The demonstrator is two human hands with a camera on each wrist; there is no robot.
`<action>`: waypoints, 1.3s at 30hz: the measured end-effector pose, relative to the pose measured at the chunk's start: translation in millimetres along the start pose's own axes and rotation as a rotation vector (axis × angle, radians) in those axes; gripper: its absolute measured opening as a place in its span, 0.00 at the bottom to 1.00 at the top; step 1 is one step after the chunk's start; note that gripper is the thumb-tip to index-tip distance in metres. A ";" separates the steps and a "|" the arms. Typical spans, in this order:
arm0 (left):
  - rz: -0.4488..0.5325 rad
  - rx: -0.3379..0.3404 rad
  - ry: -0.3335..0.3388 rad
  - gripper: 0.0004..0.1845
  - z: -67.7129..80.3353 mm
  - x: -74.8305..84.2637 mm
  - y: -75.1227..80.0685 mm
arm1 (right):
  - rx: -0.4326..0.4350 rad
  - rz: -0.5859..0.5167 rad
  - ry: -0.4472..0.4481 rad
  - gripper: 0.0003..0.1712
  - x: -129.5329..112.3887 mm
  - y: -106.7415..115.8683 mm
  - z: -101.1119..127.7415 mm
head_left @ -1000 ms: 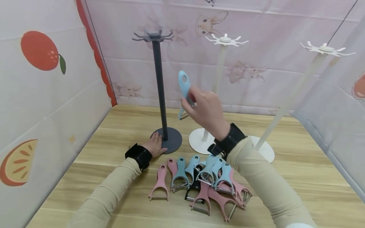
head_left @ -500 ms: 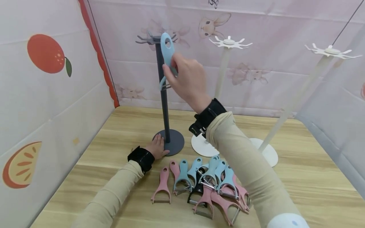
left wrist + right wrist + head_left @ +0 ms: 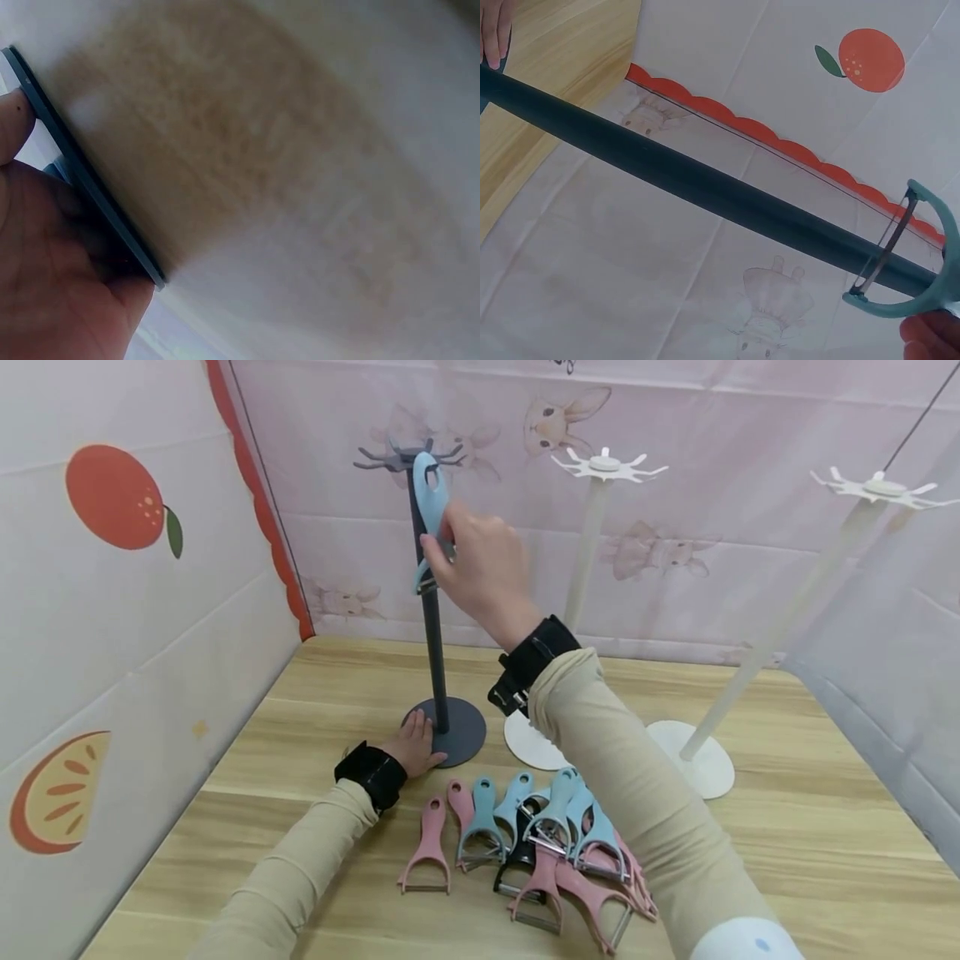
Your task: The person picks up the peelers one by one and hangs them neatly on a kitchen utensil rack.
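My right hand (image 3: 487, 564) pinches a light blue Y-shaped peeler (image 3: 431, 497), handle end up. The handle's hole is right at a front arm of the dark grey hook stand (image 3: 435, 652); one arm tip overlaps it. In the right wrist view the peeler's bladed head (image 3: 896, 309) crosses in front of the dark pole (image 3: 705, 184). My left hand (image 3: 412, 745) rests on the stand's round base (image 3: 467, 731), fingers extended; its palm (image 3: 60, 277) shows by the base's edge in the left wrist view.
Several pink, blue and black peelers (image 3: 552, 806) lie heaped on the wooden table (image 3: 352, 893), with one pink peeler (image 3: 431, 843) at the left side. Two white hook stands (image 3: 592, 543) (image 3: 705, 743) stand to the right. Printed cloth walls (image 3: 480, 410) enclose the table's back and sides.
My right hand has carried the blue peeler left and up from in front of the middle stand to the dark stand's hooks, with a small last shift left. My left hand stays on the base.
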State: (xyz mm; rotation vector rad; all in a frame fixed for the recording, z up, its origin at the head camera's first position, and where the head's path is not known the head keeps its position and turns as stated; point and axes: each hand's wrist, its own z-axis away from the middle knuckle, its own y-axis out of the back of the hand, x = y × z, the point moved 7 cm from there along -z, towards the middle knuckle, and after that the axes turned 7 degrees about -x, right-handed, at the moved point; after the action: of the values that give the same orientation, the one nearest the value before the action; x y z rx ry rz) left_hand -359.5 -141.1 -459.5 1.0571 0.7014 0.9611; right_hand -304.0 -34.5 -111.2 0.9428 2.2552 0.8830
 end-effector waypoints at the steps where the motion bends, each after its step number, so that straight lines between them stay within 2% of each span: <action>1: 0.002 -0.001 -0.003 0.38 0.7 -0.1 0.7 | 0.000 -0.006 0.006 0.14 0.3 -0.4 1.3; 7: 0.075 -0.038 -0.007 0.37 8.9 -0.6 6.1 | 0.018 -0.028 0.078 0.12 4.6 -2.4 17.4; 12: 0.173 -0.051 0.006 0.37 15.7 -4.0 9.6 | -0.023 -0.016 0.105 0.12 12.6 -6.5 41.7; 20: 0.152 -0.042 -0.026 0.37 14.7 -7.4 11.4 | -0.149 0.055 0.085 0.12 38.4 -20.1 94.2; 29: 0.172 -0.054 -0.037 0.36 14.0 -5.4 10.2 | -0.364 0.093 -0.018 0.11 77.0 -46.2 169.7; 32: 0.173 -0.056 -0.039 0.36 15.2 -4.8 11.3 | -0.513 0.141 -0.080 0.12 90.8 -62.0 197.4; 35: 0.185 -0.054 -0.040 0.36 17.5 -5.6 13.1 | -0.687 0.163 -0.180 0.14 104.5 -79.6 226.3; 37: 0.187 -0.053 -0.038 0.36 19.6 -6.8 14.3 | -0.752 0.169 -0.234 0.17 110.5 -87.8 241.9; 39: 0.186 -0.054 -0.034 0.36 21.5 -8.5 15.3 | -0.777 0.166 -0.272 0.19 114.0 -93.2 252.5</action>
State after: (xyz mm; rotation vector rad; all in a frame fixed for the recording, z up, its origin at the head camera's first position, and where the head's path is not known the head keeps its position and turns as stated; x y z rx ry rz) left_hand -349.6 -154.5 -437.3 1.1024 0.5522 1.1131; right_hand -241.0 92.6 -366.8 0.8088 1.4186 1.4508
